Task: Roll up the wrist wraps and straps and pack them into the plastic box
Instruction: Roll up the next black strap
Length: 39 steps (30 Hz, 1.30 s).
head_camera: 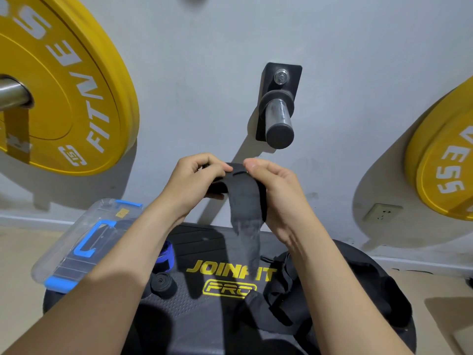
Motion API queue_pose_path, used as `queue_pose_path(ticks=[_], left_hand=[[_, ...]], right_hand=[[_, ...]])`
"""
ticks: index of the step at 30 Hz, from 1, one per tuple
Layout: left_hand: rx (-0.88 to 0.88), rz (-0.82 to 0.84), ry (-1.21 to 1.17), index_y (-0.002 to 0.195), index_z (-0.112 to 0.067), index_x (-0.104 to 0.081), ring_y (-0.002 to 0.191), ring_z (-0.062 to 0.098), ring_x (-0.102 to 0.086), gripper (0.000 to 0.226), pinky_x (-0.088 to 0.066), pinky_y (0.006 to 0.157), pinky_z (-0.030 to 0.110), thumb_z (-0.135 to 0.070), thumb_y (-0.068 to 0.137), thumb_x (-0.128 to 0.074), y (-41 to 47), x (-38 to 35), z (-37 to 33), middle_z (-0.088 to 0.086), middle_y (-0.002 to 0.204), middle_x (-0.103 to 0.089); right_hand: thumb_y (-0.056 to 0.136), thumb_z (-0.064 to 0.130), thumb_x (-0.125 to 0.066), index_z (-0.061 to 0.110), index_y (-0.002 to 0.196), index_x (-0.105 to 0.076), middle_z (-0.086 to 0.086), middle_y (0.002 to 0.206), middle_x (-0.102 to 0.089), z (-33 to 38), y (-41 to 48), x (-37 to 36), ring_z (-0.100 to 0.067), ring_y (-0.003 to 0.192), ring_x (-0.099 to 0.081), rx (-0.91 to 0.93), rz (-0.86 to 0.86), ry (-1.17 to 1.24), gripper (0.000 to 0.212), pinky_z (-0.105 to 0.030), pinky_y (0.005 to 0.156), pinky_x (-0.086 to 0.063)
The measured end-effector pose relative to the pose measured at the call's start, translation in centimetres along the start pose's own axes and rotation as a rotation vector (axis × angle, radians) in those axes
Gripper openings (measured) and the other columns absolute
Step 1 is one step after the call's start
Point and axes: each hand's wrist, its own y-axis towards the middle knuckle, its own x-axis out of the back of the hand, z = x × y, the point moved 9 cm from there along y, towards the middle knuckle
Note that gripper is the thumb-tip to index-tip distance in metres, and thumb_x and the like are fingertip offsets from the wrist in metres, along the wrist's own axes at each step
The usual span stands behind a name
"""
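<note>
Hands, left (190,185) and right (275,185), pinch black strap (247,213).

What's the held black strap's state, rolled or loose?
Black strap mostly loose: left hand and right hand pinch its top; tail hangs down unrolled.

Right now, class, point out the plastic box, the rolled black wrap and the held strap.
plastic box (58,262): head view, on its clear lid.
rolled wrap (160,282): head view, on its spiral end.
held strap (247,208): head view, on its hanging part.
</note>
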Motion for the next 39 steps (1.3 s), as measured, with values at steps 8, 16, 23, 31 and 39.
queue_pose_path(ticks=[8, 16, 23, 31, 39], left_hand=[[0.126, 0.059, 0.107, 0.101, -0.009, -0.077, 0.072, 0.029, -0.073, 0.075, -0.053, 0.052, 0.038, -0.076, 0.092, -0.047, -0.8, -0.4, 1.0, 0.013, 0.086, -0.077], [-0.059, 0.28, 0.145, 0.098, -0.027, -0.084, 0.064, 0.009, -0.069, 0.025, -0.05, 0.051, 0.02, -0.023, 0.078, -0.098, -3.0, -2.1, -1.1, 0.0, 0.081, -0.079], [-0.317, 0.088, 0.622, 0.124, -0.028, -0.05, 0.112, -0.006, -0.054, 0.084, -0.044, 0.088, 0.005, -0.037, 0.057, -0.099, -3.9, -2.9, -2.3, -0.009, 0.127, -0.036], [-0.529, -0.134, 0.664, 0.131, -0.016, -0.054, 0.103, 0.004, -0.049, 0.078, -0.04, 0.085, 0.004, -0.023, 0.059, -0.085, -4.9, -3.0, -4.6, -0.002, 0.122, -0.044], [-0.612, -0.013, 0.547, 0.119, -0.015, -0.049, 0.105, 0.005, -0.052, 0.072, -0.041, 0.075, 0.012, -0.012, 0.058, -0.086, -5.7, -4.2, -6.1, -0.002, 0.116, -0.039]], right_hand=[[0.095, -0.011, -0.065, 0.011, 0.11, -0.078, -0.009, 0.102, -0.083, 1.3, 0.3, 1.1, -0.017, 0.096, -0.078, 0.144, 0.015, -0.191, 0.029, -0.021, 0.08, -0.059], [0.111, 0.029, -0.053, 0.011, 0.115, -0.062, -0.011, 0.093, -0.081, -3.8, 0.1, 0.3, -0.027, 0.072, -0.078, -0.283, -0.064, -0.3, 0.021, -0.035, 0.057, -0.06], [0.109, 0.033, -0.052, 0.01, 0.103, -0.048, -0.014, 0.092, -0.057, 0.1, 1.1, 1.1, -0.031, 0.084, -0.056, 0.064, -0.293, -0.631, 0.024, -0.049, 0.072, -0.049], [0.11, 0.015, -0.053, 0.007, 0.086, -0.059, -0.005, 0.065, -0.065, -1.3, 0.9, 1.6, -0.018, 0.054, -0.064, -0.056, -0.323, -0.318, 0.026, -0.028, 0.048, -0.054], [0.102, -0.006, -0.029, 0.003, 0.081, -0.055, -0.006, 0.053, -0.057, -4.3, -0.4, -0.2, -0.017, 0.041, -0.059, -0.432, -0.07, -0.016, 0.035, -0.023, 0.039, -0.048]])
